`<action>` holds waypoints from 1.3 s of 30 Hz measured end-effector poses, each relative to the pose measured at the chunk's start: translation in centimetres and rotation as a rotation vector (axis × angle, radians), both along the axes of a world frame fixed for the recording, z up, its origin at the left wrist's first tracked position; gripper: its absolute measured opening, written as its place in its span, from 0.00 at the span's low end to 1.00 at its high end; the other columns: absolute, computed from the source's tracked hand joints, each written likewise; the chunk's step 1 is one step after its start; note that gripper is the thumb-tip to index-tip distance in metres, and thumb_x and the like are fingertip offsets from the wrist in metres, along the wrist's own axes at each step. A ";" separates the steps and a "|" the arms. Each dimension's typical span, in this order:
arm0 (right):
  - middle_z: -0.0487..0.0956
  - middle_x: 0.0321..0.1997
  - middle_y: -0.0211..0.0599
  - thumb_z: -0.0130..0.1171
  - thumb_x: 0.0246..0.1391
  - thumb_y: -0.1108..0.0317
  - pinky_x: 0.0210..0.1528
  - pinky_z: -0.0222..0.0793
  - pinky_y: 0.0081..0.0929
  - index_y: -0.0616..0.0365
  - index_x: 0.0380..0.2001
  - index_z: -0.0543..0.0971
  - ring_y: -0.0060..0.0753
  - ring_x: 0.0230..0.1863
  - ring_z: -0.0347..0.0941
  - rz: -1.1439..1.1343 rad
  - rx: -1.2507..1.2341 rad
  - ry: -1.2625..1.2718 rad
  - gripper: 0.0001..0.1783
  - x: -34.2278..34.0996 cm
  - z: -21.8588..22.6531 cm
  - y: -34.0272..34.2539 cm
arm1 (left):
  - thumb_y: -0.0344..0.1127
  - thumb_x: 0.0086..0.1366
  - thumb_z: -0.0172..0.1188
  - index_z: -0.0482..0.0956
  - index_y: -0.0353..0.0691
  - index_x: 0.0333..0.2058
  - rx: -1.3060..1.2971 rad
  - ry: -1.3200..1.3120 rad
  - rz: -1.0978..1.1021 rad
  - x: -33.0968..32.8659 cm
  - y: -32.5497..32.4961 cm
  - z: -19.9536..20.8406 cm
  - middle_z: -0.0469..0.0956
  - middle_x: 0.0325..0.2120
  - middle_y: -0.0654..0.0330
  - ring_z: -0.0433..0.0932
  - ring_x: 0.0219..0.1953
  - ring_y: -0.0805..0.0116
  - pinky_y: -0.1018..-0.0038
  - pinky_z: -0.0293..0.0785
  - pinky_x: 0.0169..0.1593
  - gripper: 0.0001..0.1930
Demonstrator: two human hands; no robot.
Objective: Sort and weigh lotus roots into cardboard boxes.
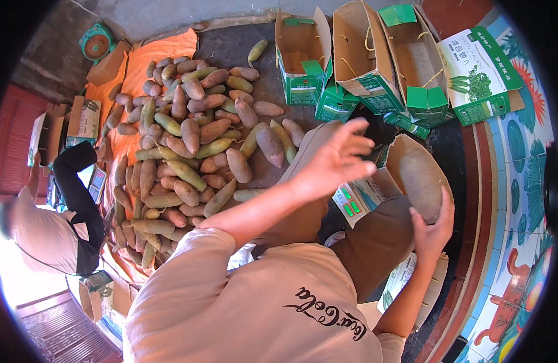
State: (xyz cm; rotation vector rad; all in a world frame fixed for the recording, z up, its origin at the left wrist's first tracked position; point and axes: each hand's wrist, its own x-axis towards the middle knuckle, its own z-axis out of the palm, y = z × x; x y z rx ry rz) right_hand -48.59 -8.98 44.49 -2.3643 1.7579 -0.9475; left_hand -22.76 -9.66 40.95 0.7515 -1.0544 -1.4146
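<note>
My right hand (433, 227) is closed on the lower end of a large, muddy brown radish (419, 181). The radish is over an open cardboard box (395, 158) beside my knee, and part of the box is hidden behind it. My left hand (346, 154) is raised in front of me with its fingers apart and nothing in it. Just below that hand, a scale with lit green digits (351, 202) stands partly behind my leg. To the left lies a big heap of radishes (191, 136), some brown, some greenish, on an orange sheet (185, 45) and dark floor.
Tall open green-and-brown cartons (303, 60) line the far side, and a closed white-and-green carton (481, 75) leans by the tiled wall (518, 181). A person (55, 224) sits at the far left near more boxes (84, 118). Another carton (433, 284) is beside my right forearm.
</note>
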 end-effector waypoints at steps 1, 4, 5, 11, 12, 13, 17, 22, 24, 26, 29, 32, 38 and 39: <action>0.72 0.47 0.47 0.68 0.29 0.72 0.50 0.64 0.36 0.59 0.51 0.68 0.50 0.48 0.69 -0.082 0.007 -0.014 0.39 -1.5 -0.2 -0.4 | 0.35 0.57 0.61 0.52 0.44 0.59 0.000 -0.004 0.047 1.2 -0.1 0.4 0.66 0.51 0.54 0.66 0.53 0.65 0.68 0.65 0.54 0.35; 0.74 0.47 0.50 0.67 0.35 0.69 0.49 0.65 0.32 0.60 0.50 0.70 0.46 0.49 0.70 -0.267 0.058 0.032 0.33 -7.5 -3.6 -1.9 | 0.34 0.59 0.57 0.59 0.39 0.56 0.086 -0.154 0.375 5.4 -0.4 -0.7 0.71 0.48 0.53 0.69 0.50 0.67 0.70 0.64 0.54 0.27; 0.74 0.47 0.50 0.67 0.35 0.69 0.49 0.65 0.32 0.60 0.50 0.70 0.46 0.49 0.70 -0.271 0.051 0.034 0.33 -8.7 -4.4 -2.0 | 0.32 0.59 0.57 0.61 0.38 0.54 0.089 -0.144 0.480 7.2 -0.9 -2.7 0.71 0.47 0.53 0.70 0.48 0.67 0.71 0.65 0.52 0.25; 0.78 0.39 0.48 0.67 0.34 0.59 0.43 0.69 0.36 0.55 0.46 0.73 0.48 0.42 0.74 -0.421 0.330 0.246 0.31 -13.3 -10.4 -3.7 | 0.34 0.60 0.53 0.61 0.37 0.52 0.489 -0.034 0.816 17.6 -1.9 -16.5 0.71 0.46 0.55 0.70 0.47 0.63 0.68 0.66 0.48 0.22; 0.78 0.38 0.49 0.67 0.36 0.59 0.42 0.69 0.36 0.54 0.46 0.73 0.49 0.41 0.75 -0.412 0.379 0.173 0.30 -13.3 -11.3 -4.0 | 0.35 0.60 0.53 0.62 0.37 0.52 0.608 -0.041 0.874 18.5 -2.1 -19.1 0.71 0.46 0.55 0.70 0.47 0.63 0.67 0.66 0.48 0.22; 0.78 0.38 0.49 0.66 0.37 0.59 0.42 0.69 0.36 0.53 0.46 0.73 0.49 0.41 0.75 -0.400 0.414 0.097 0.29 -13.4 -11.7 -4.2 | 0.36 0.59 0.53 0.62 0.37 0.52 0.714 -0.042 0.934 19.4 -2.0 -20.8 0.71 0.45 0.55 0.70 0.46 0.63 0.67 0.66 0.47 0.22; 0.78 0.38 0.48 0.65 0.40 0.58 0.40 0.70 0.35 0.54 0.45 0.74 0.47 0.40 0.75 -0.329 0.524 0.069 0.26 -14.8 -15.2 -5.3 | 0.38 0.58 0.55 0.63 0.38 0.51 0.935 -0.191 0.914 22.1 -4.6 -27.5 0.70 0.46 0.56 0.69 0.47 0.64 0.65 0.66 0.46 0.23; 0.78 0.32 0.42 0.64 0.44 0.60 0.40 0.69 0.28 0.58 0.46 0.73 0.35 0.35 0.74 -0.330 0.556 -0.240 0.25 -12.8 -15.4 -5.6 | 0.41 0.55 0.59 0.63 0.39 0.53 1.024 -0.448 1.011 24.4 -8.3 -33.2 0.69 0.47 0.52 0.69 0.48 0.60 0.66 0.65 0.49 0.29; 0.77 0.34 0.42 0.64 0.45 0.61 0.41 0.68 0.27 0.59 0.46 0.73 0.33 0.36 0.73 -0.382 0.584 -0.280 0.25 -14.6 -16.4 -5.2 | 0.42 0.53 0.61 0.59 0.35 0.56 1.092 -0.473 0.951 25.1 -10.6 -35.3 0.66 0.52 0.48 0.66 0.54 0.55 0.67 0.63 0.54 0.34; 0.77 0.35 0.41 0.64 0.45 0.61 0.43 0.67 0.26 0.60 0.47 0.72 0.32 0.38 0.72 -0.437 0.612 -0.321 0.26 -15.6 -17.3 -4.8 | 0.41 0.53 0.62 0.58 0.35 0.56 1.117 -0.574 0.937 24.9 -12.4 -36.9 0.65 0.53 0.48 0.65 0.55 0.55 0.68 0.62 0.55 0.35; 0.75 0.40 0.42 0.63 0.47 0.61 0.48 0.64 0.26 0.60 0.47 0.71 0.33 0.43 0.70 -0.444 0.567 -0.489 0.25 -13.8 -16.5 -5.1 | 0.38 0.51 0.63 0.52 0.33 0.59 1.116 -0.551 0.903 25.0 -13.5 -37.6 0.61 0.56 0.47 0.62 0.57 0.56 0.68 0.61 0.57 0.40; 0.73 0.44 0.43 0.62 0.48 0.60 0.52 0.61 0.27 0.60 0.48 0.71 0.35 0.47 0.68 -0.510 0.553 -0.304 0.25 -12.6 -15.8 -5.9 | 0.35 0.51 0.65 0.53 0.34 0.58 1.127 -0.498 1.050 27.0 -14.5 -39.7 0.62 0.55 0.45 0.63 0.56 0.54 0.67 0.61 0.57 0.39; 0.71 0.47 0.44 0.61 0.49 0.57 0.55 0.57 0.29 0.59 0.47 0.71 0.37 0.51 0.65 -0.521 0.549 -0.221 0.25 -14.3 -16.3 -5.5 | 0.41 0.44 0.70 0.56 0.34 0.56 1.323 -0.669 1.011 25.0 -16.0 -36.4 0.61 0.53 0.42 0.64 0.55 0.50 0.65 0.65 0.56 0.43; 0.71 0.47 0.45 0.61 0.49 0.57 0.55 0.57 0.29 0.59 0.47 0.71 0.38 0.51 0.65 -0.524 0.551 -0.214 0.25 -14.1 -16.2 -5.6 | 0.41 0.44 0.70 0.56 0.34 0.56 1.326 -0.671 1.013 25.3 -16.0 -35.9 0.61 0.53 0.42 0.64 0.55 0.50 0.65 0.65 0.56 0.43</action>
